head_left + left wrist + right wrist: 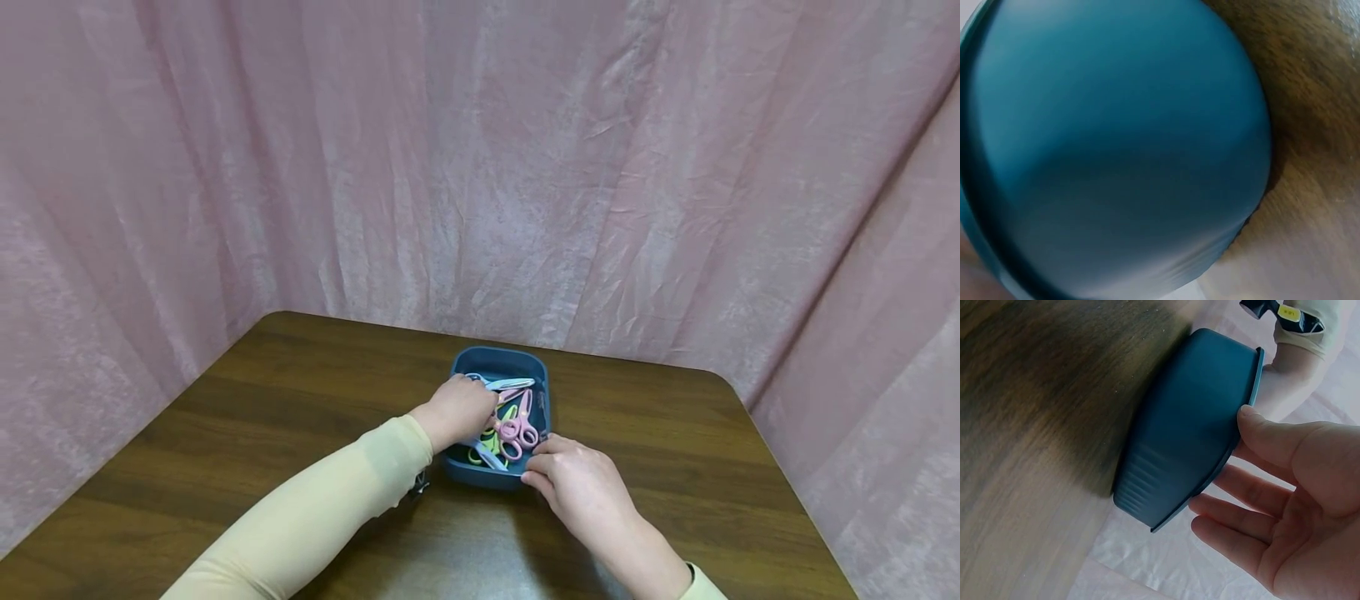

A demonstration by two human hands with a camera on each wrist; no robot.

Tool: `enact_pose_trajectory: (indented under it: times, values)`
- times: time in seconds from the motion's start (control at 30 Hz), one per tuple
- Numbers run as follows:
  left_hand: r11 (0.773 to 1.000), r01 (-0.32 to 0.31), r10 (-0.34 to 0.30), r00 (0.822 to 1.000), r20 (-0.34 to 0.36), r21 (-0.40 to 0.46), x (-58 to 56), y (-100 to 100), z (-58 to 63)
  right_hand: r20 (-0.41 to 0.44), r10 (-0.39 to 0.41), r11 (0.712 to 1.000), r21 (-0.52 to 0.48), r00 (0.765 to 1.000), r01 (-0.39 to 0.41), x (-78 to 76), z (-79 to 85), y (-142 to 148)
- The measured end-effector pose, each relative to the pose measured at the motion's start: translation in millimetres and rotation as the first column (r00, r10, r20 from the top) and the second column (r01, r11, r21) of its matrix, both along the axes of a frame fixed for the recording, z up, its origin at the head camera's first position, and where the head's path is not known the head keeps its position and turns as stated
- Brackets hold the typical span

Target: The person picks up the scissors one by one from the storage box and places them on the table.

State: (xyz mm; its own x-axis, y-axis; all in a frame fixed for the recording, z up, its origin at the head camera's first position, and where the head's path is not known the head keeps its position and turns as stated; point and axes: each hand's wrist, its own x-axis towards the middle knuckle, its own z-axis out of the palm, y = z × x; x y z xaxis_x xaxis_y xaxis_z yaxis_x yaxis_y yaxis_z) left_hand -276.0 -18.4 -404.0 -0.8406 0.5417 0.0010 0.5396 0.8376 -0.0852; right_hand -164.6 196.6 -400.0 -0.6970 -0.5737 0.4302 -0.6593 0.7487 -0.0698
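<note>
Handling judged under way, amount left unclear: scissors [522, 417] lie inside the blue bin [498, 360] at the counter's [337, 400] 12 o'clock, right hand [581, 479] pinching its 5-o'clock edge, left hand [460, 408] at 9, grip hidden, cannot tell.

A dark-blue, round-cornered bin [495, 360] stands upright on the wooden table [360, 367]; inside, pink scissors [525, 406], lime-green scissors [511, 412] and pale-blue scissors [512, 384] lie jumbled, overlapping, blades pointing different ways
</note>
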Motion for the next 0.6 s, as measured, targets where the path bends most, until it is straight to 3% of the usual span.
enact_pose_trajectory:
  times: [0.37,0.6]
  values:
    - [1.0,0.005,-0.005,1.0,-0.022,0.013,0.4,1.4,1.1,-0.013,0.008,1.0,0.003,1.0,-0.008,-0.9,-1.4,0.6]
    - [1.0,0.03,-0.029,0.995,-0.097,0.006,4.5,1.4,1.1,-0.011,0.007,1.0,0.009,1.0,-0.007,-1.6,-0.7,1.2]
